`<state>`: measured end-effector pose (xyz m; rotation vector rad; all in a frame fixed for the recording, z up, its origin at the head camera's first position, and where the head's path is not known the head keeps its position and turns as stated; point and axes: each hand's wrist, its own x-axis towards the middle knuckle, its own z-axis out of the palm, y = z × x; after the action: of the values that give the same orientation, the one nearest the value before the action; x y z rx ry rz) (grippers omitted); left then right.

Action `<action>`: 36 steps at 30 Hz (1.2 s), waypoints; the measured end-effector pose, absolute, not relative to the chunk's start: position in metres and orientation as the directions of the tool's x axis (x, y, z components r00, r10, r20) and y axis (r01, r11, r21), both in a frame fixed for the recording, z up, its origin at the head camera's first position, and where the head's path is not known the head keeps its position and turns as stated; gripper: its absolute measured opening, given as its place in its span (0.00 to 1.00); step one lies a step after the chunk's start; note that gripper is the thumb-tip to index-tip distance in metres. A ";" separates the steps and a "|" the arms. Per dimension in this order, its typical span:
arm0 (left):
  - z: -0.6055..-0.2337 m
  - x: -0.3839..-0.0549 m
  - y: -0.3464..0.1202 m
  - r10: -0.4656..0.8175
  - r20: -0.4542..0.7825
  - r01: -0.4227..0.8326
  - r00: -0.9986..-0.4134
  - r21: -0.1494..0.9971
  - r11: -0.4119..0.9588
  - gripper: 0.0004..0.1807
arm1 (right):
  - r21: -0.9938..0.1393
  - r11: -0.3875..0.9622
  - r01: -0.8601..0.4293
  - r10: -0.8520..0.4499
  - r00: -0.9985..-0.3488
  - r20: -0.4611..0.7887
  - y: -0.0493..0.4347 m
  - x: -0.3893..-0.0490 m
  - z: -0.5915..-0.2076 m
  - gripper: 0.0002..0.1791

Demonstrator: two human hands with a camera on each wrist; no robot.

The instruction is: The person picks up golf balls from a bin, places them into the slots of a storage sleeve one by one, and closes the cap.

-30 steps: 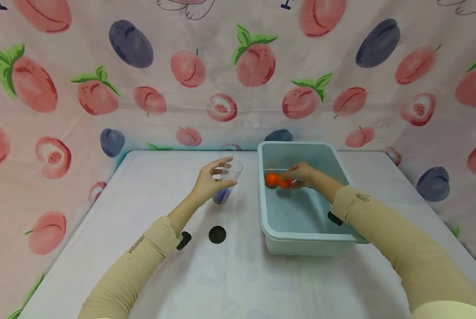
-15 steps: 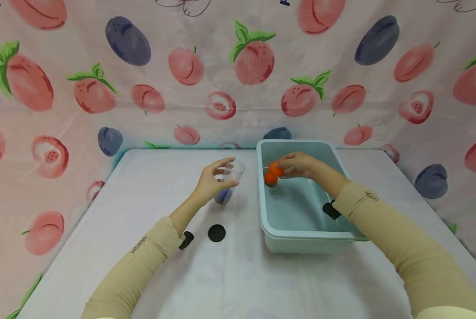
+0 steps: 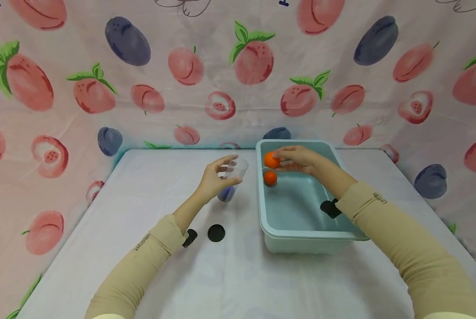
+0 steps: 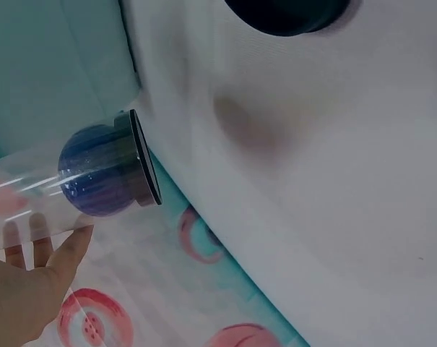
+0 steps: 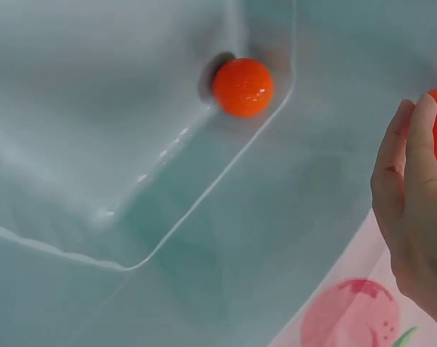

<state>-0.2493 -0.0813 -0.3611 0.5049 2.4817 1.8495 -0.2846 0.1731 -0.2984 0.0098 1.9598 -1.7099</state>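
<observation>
My left hand (image 3: pixel 212 180) holds a clear tube (image 3: pixel 239 165), fingers on the far side and thumb on the near side. Its top leans right toward the bin. Down in the tube sits a blue ball (image 4: pixel 95 173), just above the black end cap (image 4: pixel 144 159). Over the back left part of a pale blue bin (image 3: pixel 314 234), my right hand (image 3: pixel 299 159) grips an orange ball (image 3: pixel 271 160) with its fingertips. A second orange ball (image 5: pixel 243 87) lies below on the bin's floor, in a corner.
A round black lid (image 3: pixel 216 233) lies flat on the white table (image 3: pixel 238 283), left of the bin and nearer the front. Behind the table hangs a fruit-print cloth (image 3: pixel 222 57). The bin's left wall stands between the two hands.
My right hand has lifted one orange ball off the bin's floor, away from the other, moving up and left. The left hand with the tube has shifted slightly right.
</observation>
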 end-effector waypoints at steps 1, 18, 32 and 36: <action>-0.361 -0.249 -0.081 0.259 0.187 0.254 -0.948 0.933 0.256 0.36 | -0.922 0.190 0.337 -0.344 -0.857 -0.384 0.173 -0.284 -0.297 0.27; -0.361 -0.252 -0.065 0.251 0.183 0.252 -0.951 0.927 0.279 0.35 | -0.932 0.127 0.338 -0.364 -0.859 -0.361 0.155 -0.271 -0.284 0.21; -0.362 -0.253 -0.057 0.242 0.171 0.236 -0.955 0.933 0.271 0.35 | -0.936 0.109 0.333 -0.386 -0.854 -0.349 0.141 -0.265 -0.279 0.20; -0.361 -0.253 -0.057 0.237 0.195 0.259 -0.952 0.925 0.278 0.35 | -0.942 0.098 0.321 -0.393 -0.857 -0.333 0.142 -0.267 -0.279 0.23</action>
<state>-0.2534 -0.0566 -0.3614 0.4903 2.5267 1.8342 -0.2668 0.1423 -0.2786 -0.0704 1.8675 -1.8115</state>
